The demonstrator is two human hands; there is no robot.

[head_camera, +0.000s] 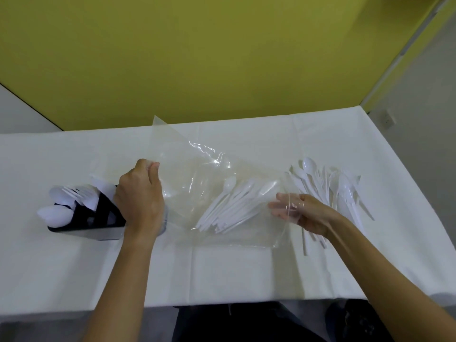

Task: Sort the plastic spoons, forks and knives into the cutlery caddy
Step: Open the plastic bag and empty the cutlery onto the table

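While left hand [140, 193] pinches the bag [197, 174] edge and right hand [296, 211] lies flat-fingered under its film, spoons [234, 201] inside may slide out and mix with the loose pile [343, 191] on the surface [222, 272] if it tips; caddy [103, 218] stands just left.

Left of the clear bag [209, 174], our left hand [140, 201] hides the caddy's [98, 218] nearest corner. Right of the bag, our right hand [306, 214] covers part of the cutlery pile [343, 188]; its fingertips [278, 207] blur behind film.
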